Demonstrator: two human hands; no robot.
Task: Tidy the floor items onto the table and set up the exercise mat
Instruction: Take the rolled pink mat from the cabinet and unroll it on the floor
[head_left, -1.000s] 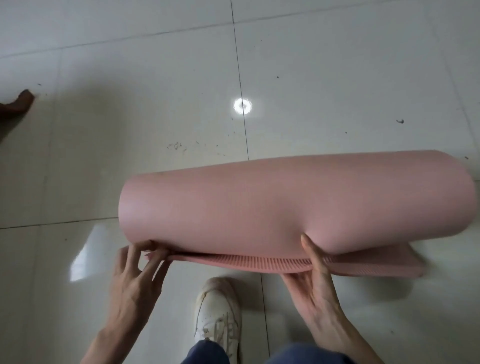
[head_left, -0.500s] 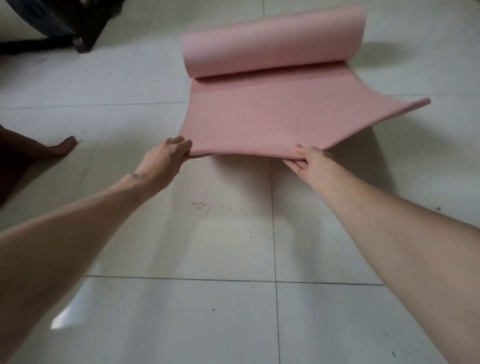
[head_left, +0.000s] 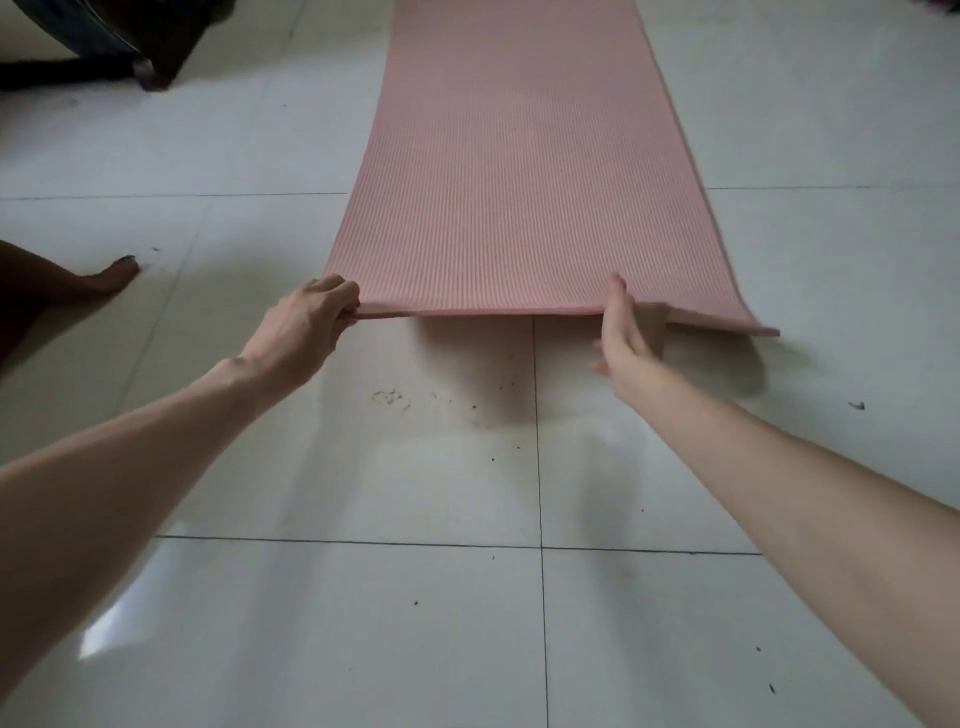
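Note:
The pink ribbed exercise mat (head_left: 519, 171) lies unrolled on the white tile floor and stretches away from me, past the top of the view. Its near edge is lifted a little off the tiles and casts a shadow under it. My left hand (head_left: 306, 322) grips the near left corner, fingers curled over the edge. My right hand (head_left: 626, 340) holds the near edge toward the right, thumb on top and fingers underneath. The near right corner (head_left: 753, 327) hangs free past my right hand.
Another person's bare foot (head_left: 111, 275) rests on the floor at the left. Dark furniture (head_left: 150, 47) stands at the top left. Small specks of dirt (head_left: 389, 397) dot the tiles in front of the mat.
The roll has run out away from me, so the mat now lies flat at full length. Both hands stay at the near edge, which sits lower than before.

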